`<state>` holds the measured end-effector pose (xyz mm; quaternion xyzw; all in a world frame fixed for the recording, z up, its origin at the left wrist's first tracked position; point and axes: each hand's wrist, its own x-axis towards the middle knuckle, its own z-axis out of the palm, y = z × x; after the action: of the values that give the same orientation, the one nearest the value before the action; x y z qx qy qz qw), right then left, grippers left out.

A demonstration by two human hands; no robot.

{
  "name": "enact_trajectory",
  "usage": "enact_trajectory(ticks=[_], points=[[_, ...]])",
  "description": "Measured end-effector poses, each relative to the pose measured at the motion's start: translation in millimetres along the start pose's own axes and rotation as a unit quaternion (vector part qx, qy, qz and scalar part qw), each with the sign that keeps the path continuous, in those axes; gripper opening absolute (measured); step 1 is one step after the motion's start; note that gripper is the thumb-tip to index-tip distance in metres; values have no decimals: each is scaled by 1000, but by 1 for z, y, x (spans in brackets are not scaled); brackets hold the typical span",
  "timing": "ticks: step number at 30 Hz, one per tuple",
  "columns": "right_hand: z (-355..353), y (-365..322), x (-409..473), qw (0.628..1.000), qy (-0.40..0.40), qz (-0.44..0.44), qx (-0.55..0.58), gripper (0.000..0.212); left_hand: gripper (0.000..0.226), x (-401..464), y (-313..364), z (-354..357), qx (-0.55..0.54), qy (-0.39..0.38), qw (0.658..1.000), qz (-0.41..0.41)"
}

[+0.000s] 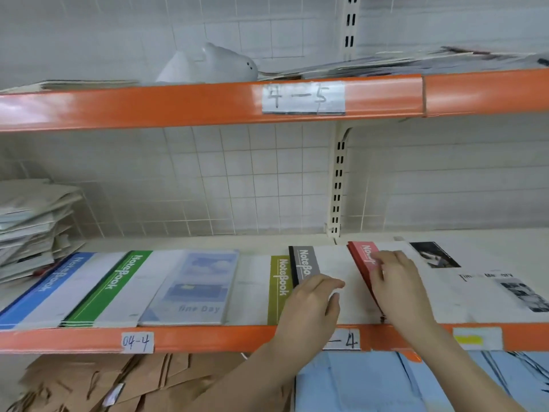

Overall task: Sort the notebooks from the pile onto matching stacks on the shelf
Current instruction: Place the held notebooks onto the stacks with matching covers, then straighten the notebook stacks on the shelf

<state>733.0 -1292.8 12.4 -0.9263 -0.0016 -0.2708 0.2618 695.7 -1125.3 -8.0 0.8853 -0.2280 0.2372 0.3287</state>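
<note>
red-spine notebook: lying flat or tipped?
Tipped. The red-spine notebook has its spine edge raised, side face showing, under the right hand.
</note>
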Motion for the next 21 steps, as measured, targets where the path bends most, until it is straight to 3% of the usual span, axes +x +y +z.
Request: enact_trajectory(ticks=[5,10,17,21], points=[[51,-91,-21,989,-75,-116,60,25,37,-30,-59,-71,29,67,996,-50],[111,-195,-35,965,-162,-180,103,30,26,-73,-138,-160,107,108,975,-165],[191,-329,-64,927,-230,-255,150,30,29,-129,-248,-289,188,152,905,-349],[225,-385,-74,915,-260,-275,142,32,32,-153,-310,-334,232,110,868,-425]])
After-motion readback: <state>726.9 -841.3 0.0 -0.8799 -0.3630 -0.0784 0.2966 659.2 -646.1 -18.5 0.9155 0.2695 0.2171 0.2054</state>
